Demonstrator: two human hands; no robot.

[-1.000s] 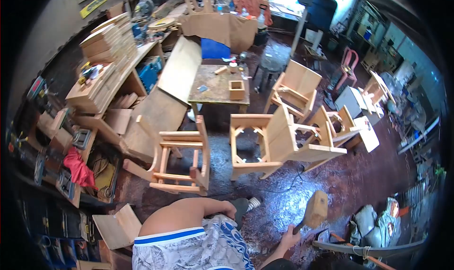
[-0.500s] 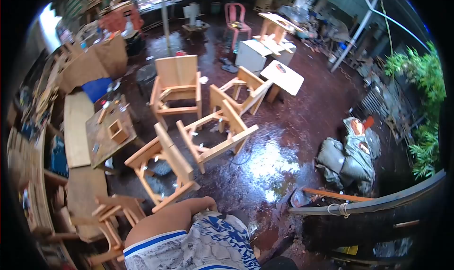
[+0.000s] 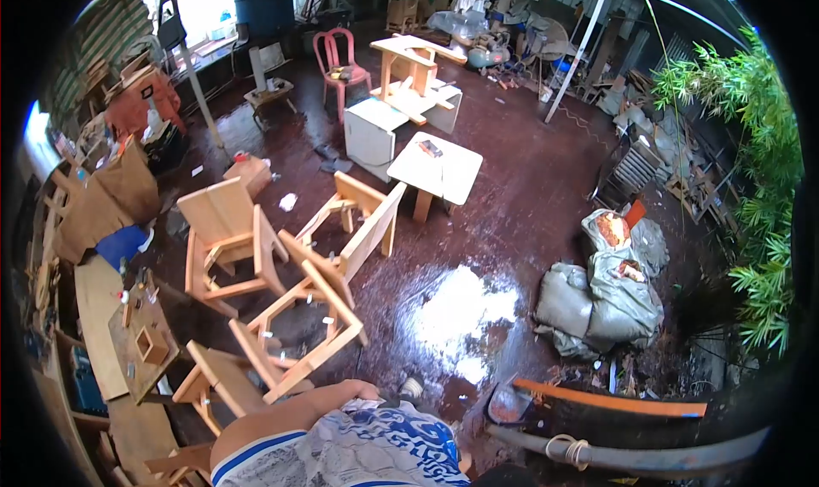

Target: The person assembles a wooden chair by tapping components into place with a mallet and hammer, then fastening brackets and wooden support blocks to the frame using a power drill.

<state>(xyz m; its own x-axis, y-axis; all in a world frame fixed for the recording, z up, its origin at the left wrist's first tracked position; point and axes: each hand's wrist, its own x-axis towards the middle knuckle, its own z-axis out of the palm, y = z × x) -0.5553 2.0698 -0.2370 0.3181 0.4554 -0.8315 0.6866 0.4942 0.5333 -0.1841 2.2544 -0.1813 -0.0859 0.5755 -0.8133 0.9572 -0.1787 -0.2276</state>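
The bare left arm (image 3: pixel 277 414) extends obliquely forward and inward from the shoulder, ending in the left hand (image 3: pixel 364 390), whose fingers are too indistinct to read.

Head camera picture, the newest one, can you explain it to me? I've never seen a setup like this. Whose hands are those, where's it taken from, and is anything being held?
There is no machine here: a person works with bare hands, wearing one camera on the head. It looks forward and down, so the wearer's patterned garment fills the bottom of the view. All the pictures come from that camera.

What seems to be the left hand shows only in part, near a wooden chair frame. I can see nothing held in it. The right hand cannot be made out.

More wooden chairs stand on the dark floor. Beyond them is a low white-topped table with a small object on it, and to the right lie grey sacks.
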